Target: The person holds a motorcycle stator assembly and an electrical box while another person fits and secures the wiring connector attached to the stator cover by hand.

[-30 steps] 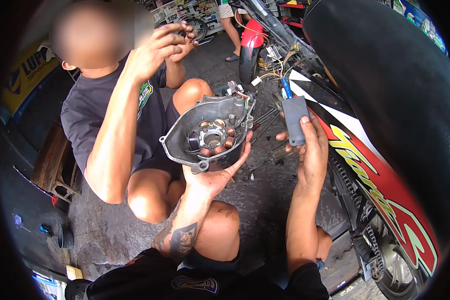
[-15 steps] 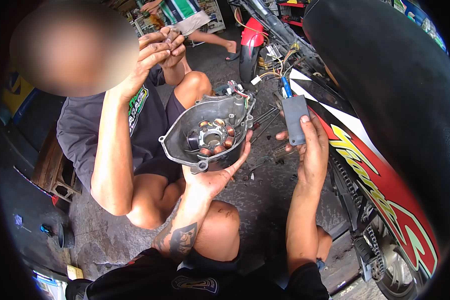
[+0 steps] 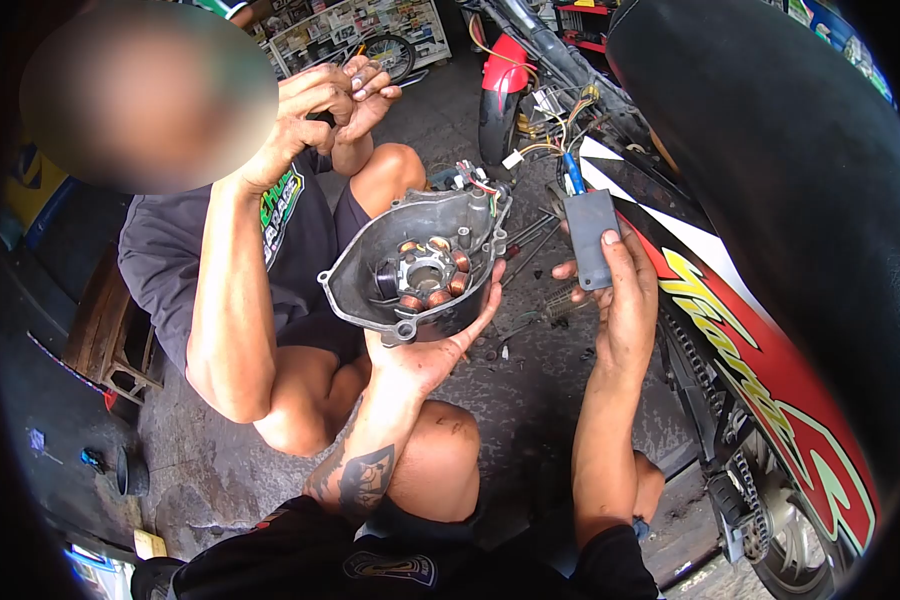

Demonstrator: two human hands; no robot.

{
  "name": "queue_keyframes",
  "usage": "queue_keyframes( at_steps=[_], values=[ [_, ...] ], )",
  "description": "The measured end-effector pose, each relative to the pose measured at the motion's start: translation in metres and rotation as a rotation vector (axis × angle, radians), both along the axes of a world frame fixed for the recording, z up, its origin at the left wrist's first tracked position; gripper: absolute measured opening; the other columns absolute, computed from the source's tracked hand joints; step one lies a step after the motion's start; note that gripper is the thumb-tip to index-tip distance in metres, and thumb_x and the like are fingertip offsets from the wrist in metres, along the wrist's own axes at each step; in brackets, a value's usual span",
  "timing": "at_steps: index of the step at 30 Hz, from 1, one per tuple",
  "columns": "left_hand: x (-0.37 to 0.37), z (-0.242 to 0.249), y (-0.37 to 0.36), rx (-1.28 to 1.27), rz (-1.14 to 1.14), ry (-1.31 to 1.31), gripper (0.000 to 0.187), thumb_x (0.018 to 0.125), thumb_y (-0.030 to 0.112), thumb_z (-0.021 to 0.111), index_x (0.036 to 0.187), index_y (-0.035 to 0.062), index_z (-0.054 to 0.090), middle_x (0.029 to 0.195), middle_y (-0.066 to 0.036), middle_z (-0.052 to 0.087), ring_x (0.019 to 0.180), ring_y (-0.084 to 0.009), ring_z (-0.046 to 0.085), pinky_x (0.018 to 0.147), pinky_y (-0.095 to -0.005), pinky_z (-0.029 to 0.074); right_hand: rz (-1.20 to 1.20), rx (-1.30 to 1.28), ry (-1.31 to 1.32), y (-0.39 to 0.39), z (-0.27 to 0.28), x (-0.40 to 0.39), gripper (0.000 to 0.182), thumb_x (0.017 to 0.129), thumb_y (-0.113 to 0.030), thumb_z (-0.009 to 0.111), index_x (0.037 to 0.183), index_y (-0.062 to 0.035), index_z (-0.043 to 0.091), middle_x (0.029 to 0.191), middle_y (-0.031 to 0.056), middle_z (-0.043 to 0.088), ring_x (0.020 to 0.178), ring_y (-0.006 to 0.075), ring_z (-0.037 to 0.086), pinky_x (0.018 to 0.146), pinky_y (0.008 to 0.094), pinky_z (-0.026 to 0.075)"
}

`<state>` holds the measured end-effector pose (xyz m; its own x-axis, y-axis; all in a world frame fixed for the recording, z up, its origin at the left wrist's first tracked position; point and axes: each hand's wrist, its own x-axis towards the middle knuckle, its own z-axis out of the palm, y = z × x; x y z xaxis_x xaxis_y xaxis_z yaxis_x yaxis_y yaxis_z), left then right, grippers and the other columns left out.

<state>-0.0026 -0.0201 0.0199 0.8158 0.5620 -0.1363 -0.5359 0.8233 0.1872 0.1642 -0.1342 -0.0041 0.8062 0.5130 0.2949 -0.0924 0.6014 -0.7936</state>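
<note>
Left hand point(image 3: 425, 362), open, supports casing point(image 3: 375, 250); right hand point(image 3: 626, 300) pinches box point(image 3: 590, 228)

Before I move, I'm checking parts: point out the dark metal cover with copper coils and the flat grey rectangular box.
Dark metal cover point(image 3: 409, 272), head view: silver ring inside it.
Grey box point(image 3: 590, 240), head view: its broad face.

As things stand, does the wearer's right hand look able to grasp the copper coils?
Probably not: the right hand holds the grey box, though the open casing leaves the copper coils uncovered.

Metal cover point(image 3: 370, 268), copper coils point(image 3: 438, 298) inside, grey box point(image 3: 592, 225)
</note>
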Motion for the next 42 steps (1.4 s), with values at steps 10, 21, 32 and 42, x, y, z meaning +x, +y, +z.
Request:
queue_keyframes(
  at_steps=[10, 21, 32, 42],
  values=[
    [-0.0002, -0.0054, 0.0037, -0.011, -0.033, -0.030, 0.068, 0.095, 0.043, 0.048, 0.148, 0.0043, 0.032, 0.148, -0.027, 0.035, 0.137, -0.0495, 0.036, 0.109, -0.0600, 0.039, -0.011, -0.026, -0.010, -0.0004, 0.0002, 0.0000, 0.049, 0.097, -0.033, 0.056, 0.131, 0.0031, 0.054, 0.113, 0.0177, 0.070, 0.070, 0.0170, 0.070, 0.051, 0.0215, 0.046],
    [-0.0004, -0.0048, 0.0040, -0.032, -0.041, -0.029, 0.065, 0.094, 0.041, 0.049, 0.146, 0.0035, 0.035, 0.147, -0.027, 0.036, 0.137, -0.0500, 0.036, 0.109, -0.0604, 0.039, -0.013, -0.027, 0.000, -0.0002, 0.0001, -0.0007, 0.050, 0.097, -0.034, 0.057, 0.130, 0.0026, 0.054, 0.112, 0.0173, 0.070, 0.071, 0.0170, 0.070, 0.051, 0.0214, 0.046],
    [-0.0002, -0.0023, 0.0006, -0.007, -0.012, -0.016, 0.058, 0.095, 0.036, 0.049, 0.131, -0.0088, 0.044, 0.122, -0.028, 0.055, 0.131, -0.0528, 0.042, 0.111, -0.0626, 0.037, -0.008, -0.031, -0.010, -0.0004, -0.0001, -0.0006, 0.048, 0.097, -0.034, 0.057, 0.128, 0.0033, 0.055, 0.112, 0.0177, 0.070, 0.071, 0.0176, 0.070, 0.051, 0.0215, 0.047],
    [0.0007, -0.0027, 0.0028, -0.061, 0.007, 0.004, 0.054, 0.094, 0.033, 0.049, 0.130, -0.0064, 0.047, 0.118, -0.026, 0.058, 0.130, -0.0543, 0.043, 0.110, -0.0637, 0.038, -0.009, -0.034, -0.008, -0.0002, 0.0004, -0.0008, 0.049, 0.097, -0.033, 0.057, 0.130, 0.0033, 0.054, 0.113, 0.0175, 0.070, 0.071, 0.0172, 0.070, 0.050, 0.0213, 0.047]
  ],
)
